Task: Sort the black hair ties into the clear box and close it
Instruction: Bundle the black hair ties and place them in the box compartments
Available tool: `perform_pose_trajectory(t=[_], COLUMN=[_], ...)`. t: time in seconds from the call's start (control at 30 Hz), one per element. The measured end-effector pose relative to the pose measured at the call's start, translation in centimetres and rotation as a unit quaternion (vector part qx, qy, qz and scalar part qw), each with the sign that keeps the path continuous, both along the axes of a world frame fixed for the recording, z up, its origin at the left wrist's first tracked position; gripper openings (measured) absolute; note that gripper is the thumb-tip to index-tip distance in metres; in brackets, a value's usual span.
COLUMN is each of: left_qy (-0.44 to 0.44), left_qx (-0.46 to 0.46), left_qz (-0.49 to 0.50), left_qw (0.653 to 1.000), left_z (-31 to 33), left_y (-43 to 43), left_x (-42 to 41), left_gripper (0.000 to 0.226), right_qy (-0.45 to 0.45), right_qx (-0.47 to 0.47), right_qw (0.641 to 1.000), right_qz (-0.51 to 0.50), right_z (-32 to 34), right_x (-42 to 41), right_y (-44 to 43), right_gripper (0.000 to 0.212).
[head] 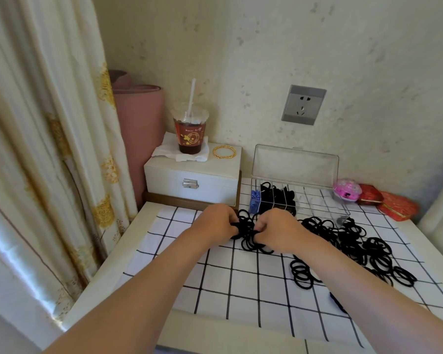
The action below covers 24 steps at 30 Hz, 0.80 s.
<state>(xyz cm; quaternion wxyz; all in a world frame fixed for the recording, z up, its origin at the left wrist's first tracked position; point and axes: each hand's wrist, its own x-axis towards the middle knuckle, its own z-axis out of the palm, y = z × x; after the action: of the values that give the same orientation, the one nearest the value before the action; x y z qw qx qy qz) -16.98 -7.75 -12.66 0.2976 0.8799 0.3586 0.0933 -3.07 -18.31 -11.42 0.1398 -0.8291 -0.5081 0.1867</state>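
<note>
Head view: left grip [216,223] & right grip [276,229] pinch black elastic hair ties [248,235]; clear plastic box [317,200] part-filled, lid [294,162] up; most left on tabletop [141,223].

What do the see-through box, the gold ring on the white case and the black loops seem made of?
The clear box looks like hard glossy transparent plastic: the checked cloth shows through its walls. The gold bangle is probably polished metal, since it glints, though gold-coloured plastic is possible. The black hair ties seem fabric-covered elastic, matte and limp.

Home bedroom corner: curtain [49,149], jewellery box [192,180], wall socket [303,104].
</note>
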Motion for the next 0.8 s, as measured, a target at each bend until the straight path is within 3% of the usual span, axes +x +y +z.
perform_pose_trajectory(t=[0.2, 0.3, 0.43, 0.63, 0.8], left_qy=[-0.044, -0.039, -0.039, -0.065, -0.097], left_qx=[-0.088, -0.123, -0.171, -0.197, -0.201], left_qz=[0.041, 0.055, 0.051, 0.057, 0.052], left_qw=[0.994, 0.990, 0.983, 0.977, 0.973], left_z=[1.5, 1.7, 1.6, 1.2, 0.9], left_y=[0.0, -0.3, -0.9, -0.9, -1.1], left_x=[-0.5, -0.9, -0.9, -0.3, 0.6], left_gripper=[0.016, 0.026, 0.021, 0.013, 0.016], right_qy=[0.049, 0.078, 0.096, 0.211, 0.384], right_qx=[0.073, 0.041, 0.030, 0.088, 0.129], right_qw=[0.996, 0.996, 0.995, 0.972, 0.912], right_qz=[-0.007, 0.009, -0.009, -0.057, -0.059], right_z=[1.3, 1.1, 1.5, 3.8, 4.2], right_x=[1.2, 1.3, 1.6, 2.0, 1.1], right_y=[-1.0, -1.7, -2.1, -2.6, -2.9], right_gripper=[0.010, 0.012, 0.010, 0.011, 0.014])
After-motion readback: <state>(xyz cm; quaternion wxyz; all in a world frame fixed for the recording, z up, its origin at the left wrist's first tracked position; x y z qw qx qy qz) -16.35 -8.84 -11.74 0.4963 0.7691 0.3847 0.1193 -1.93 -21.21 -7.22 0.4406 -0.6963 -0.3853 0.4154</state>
